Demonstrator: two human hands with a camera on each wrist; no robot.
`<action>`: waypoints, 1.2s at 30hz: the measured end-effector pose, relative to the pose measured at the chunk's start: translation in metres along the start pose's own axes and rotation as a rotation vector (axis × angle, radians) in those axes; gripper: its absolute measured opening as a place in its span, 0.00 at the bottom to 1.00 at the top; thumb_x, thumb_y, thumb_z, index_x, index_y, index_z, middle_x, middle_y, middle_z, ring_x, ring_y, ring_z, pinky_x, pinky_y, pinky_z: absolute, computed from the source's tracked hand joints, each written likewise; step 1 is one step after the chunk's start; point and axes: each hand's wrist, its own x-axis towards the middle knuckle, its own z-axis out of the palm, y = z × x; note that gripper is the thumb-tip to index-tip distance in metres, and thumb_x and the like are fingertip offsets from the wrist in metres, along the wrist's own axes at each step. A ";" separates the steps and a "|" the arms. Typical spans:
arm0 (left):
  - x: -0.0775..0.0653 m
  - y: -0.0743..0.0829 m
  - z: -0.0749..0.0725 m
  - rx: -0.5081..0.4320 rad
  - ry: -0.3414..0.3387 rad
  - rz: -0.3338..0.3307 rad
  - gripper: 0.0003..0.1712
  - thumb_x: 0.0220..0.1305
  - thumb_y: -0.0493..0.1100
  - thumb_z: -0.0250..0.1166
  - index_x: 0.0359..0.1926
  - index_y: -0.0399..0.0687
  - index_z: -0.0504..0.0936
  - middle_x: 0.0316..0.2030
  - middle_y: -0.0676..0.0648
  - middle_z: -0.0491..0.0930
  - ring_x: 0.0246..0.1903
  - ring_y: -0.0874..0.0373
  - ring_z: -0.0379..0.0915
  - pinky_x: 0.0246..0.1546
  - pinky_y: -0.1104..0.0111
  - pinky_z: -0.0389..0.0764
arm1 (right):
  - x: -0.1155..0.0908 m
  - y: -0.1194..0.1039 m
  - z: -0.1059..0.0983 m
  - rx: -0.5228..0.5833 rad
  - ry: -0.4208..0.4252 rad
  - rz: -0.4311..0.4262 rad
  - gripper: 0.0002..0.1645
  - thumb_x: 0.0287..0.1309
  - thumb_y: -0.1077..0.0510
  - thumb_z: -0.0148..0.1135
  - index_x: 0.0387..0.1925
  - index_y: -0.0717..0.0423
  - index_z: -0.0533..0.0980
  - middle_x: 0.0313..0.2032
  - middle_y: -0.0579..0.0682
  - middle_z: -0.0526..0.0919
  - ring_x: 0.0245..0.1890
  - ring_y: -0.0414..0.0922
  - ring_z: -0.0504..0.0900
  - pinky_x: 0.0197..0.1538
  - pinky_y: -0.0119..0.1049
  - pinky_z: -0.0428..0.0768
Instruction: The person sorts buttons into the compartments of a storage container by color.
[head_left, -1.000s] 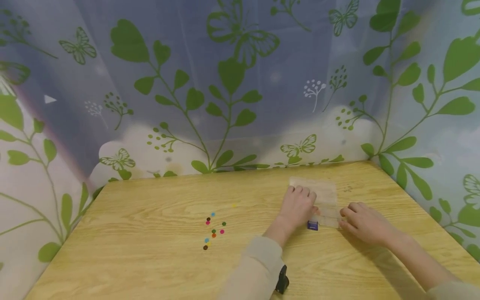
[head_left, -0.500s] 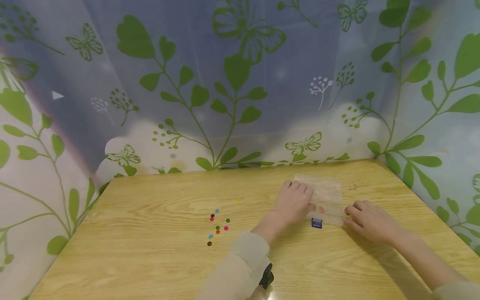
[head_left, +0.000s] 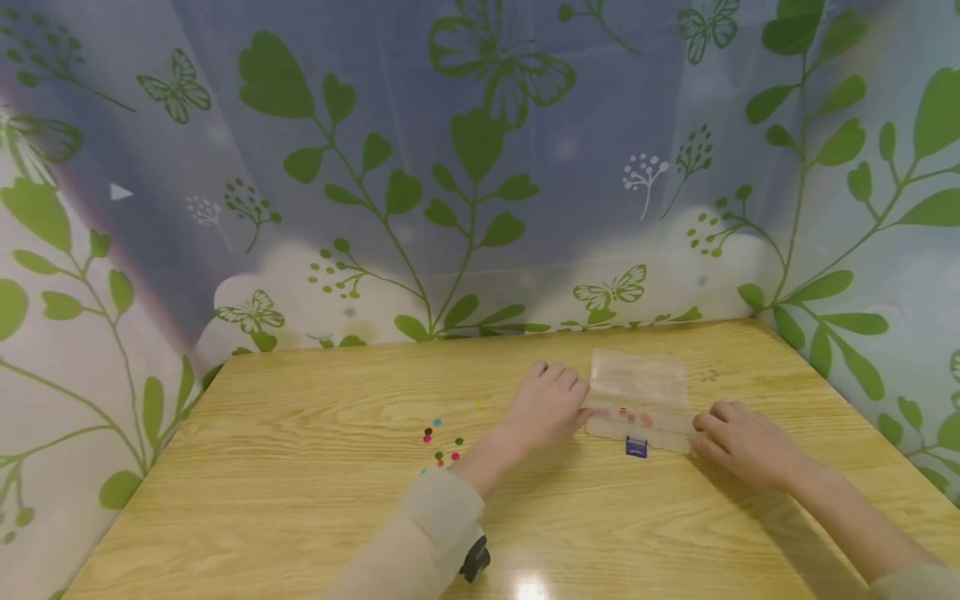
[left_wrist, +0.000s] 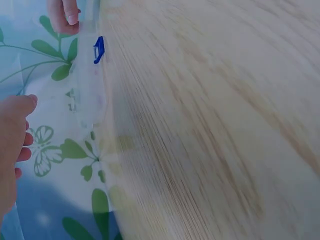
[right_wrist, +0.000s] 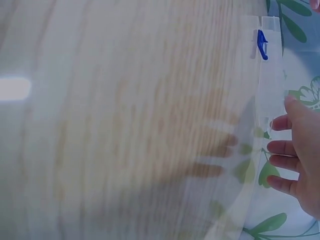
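A clear plastic storage box point(head_left: 639, 379) with a blue latch point(head_left: 636, 447) lies on the right half of the table, its transparent lid standing back behind it. Several reddish discs point(head_left: 626, 413) show inside its front part. My left hand point(head_left: 546, 402) is just beside the box's left end, with the thumb near its corner. In the left wrist view the left fingers look loosely bent, and nothing shows between them. At the box's right end, my right hand point(head_left: 738, 443) touches the edge with its fingertips, fingers spread and slightly bent in the right wrist view.
Several small coloured discs point(head_left: 455, 457) lie scattered on the wooden table point(head_left: 300, 467), left of the box; the left sleeve hides some. Small faint pieces point(head_left: 708, 375) lie behind the right hand. A patterned curtain point(head_left: 480, 208) borders the table's far side.
My left hand has moved left, from over the box to beside its left end, uncovering the latch and the discs inside. The right hand stays at the right edge.
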 end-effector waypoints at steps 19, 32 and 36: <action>-0.028 -0.017 -0.005 0.016 0.003 0.010 0.14 0.63 0.54 0.57 0.41 0.54 0.82 0.39 0.55 0.80 0.41 0.61 0.74 0.42 0.68 0.71 | 0.007 -0.005 0.002 -0.047 0.088 0.008 0.06 0.51 0.60 0.65 0.25 0.48 0.75 0.26 0.44 0.69 0.25 0.42 0.66 0.24 0.34 0.64; -0.053 -0.043 -0.013 -0.024 -0.072 -0.021 0.12 0.63 0.51 0.58 0.38 0.51 0.81 0.39 0.52 0.80 0.41 0.58 0.73 0.44 0.67 0.70 | 0.013 -0.005 -0.001 -0.008 0.052 0.038 0.05 0.51 0.59 0.65 0.25 0.48 0.76 0.26 0.45 0.71 0.25 0.43 0.67 0.24 0.36 0.66; -0.064 -0.054 -0.013 -0.052 -0.070 -0.034 0.12 0.62 0.50 0.59 0.37 0.49 0.82 0.36 0.52 0.79 0.39 0.58 0.73 0.42 0.66 0.70 | 0.015 -0.005 -0.002 -0.012 0.043 0.035 0.05 0.51 0.59 0.64 0.25 0.48 0.75 0.26 0.45 0.71 0.25 0.43 0.68 0.24 0.36 0.67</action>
